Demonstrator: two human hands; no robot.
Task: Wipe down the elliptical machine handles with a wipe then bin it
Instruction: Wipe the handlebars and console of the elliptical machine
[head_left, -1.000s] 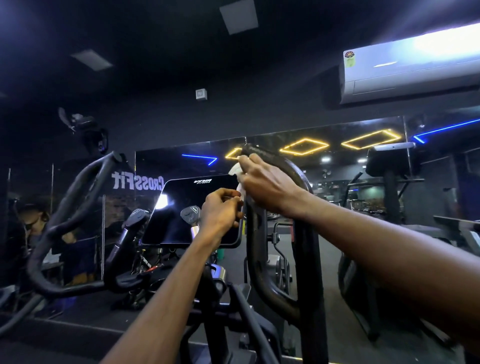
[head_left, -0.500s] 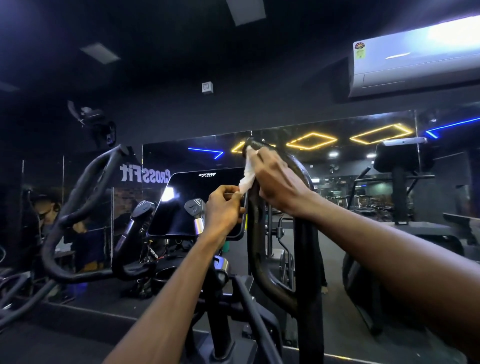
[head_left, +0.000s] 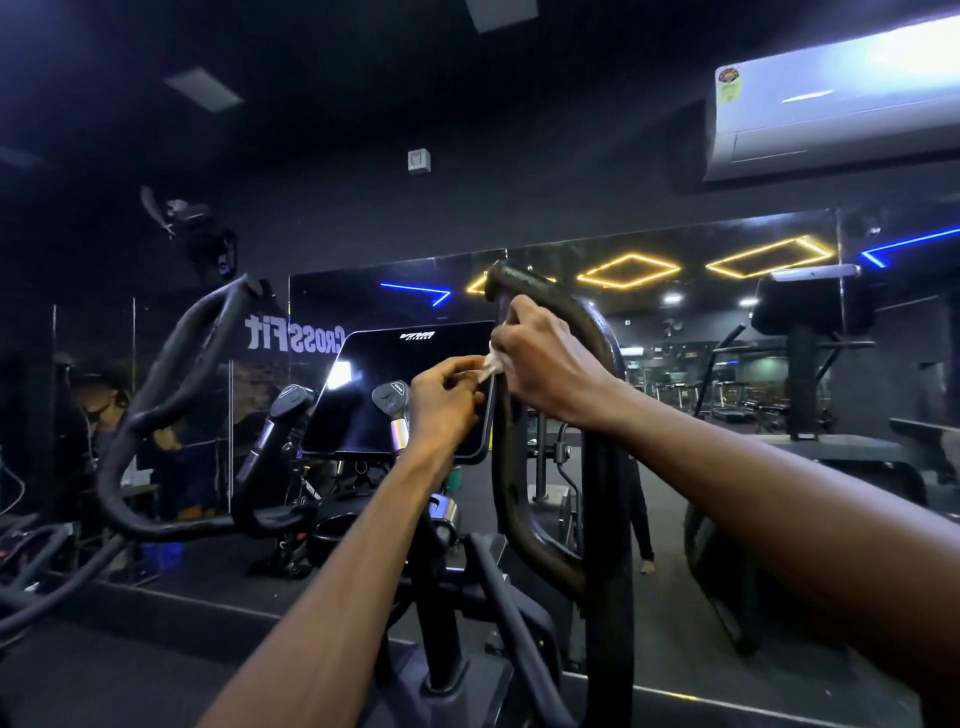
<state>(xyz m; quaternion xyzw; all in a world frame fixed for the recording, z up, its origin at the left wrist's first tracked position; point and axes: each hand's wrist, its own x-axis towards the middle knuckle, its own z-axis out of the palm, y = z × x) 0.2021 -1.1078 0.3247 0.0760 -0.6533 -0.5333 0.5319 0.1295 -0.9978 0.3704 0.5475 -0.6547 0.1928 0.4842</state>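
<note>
I'm mid-wipe: my right hand (head_left: 545, 364) grips the wipe (head_left: 491, 364) on the right handle (head_left: 571, 312), my left hand (head_left: 447, 400) seems to pinch its corner, the left handle (head_left: 171, 364) and binning remain.

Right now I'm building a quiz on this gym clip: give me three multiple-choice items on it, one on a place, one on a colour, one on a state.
1. Where is the wipe?
A. Between both hands, beside the right handle
B. Draped over the left handle
C. On the floor

2. What colour are the diamond-shaped lights in the mirror?
A. Green
B. Yellow
C. Red

3. What state is the console screen in?
A. Showing a workout menu
B. Covered by a towel
C. Dark, with one bright glare spot

Answers:
1 A: the white wipe is pinched between the left hand and right hand, against the right handle.
2 B: the diamond-shaped lights glow yellow.
3 C: the console screen is black apart from a glare spot.
</note>
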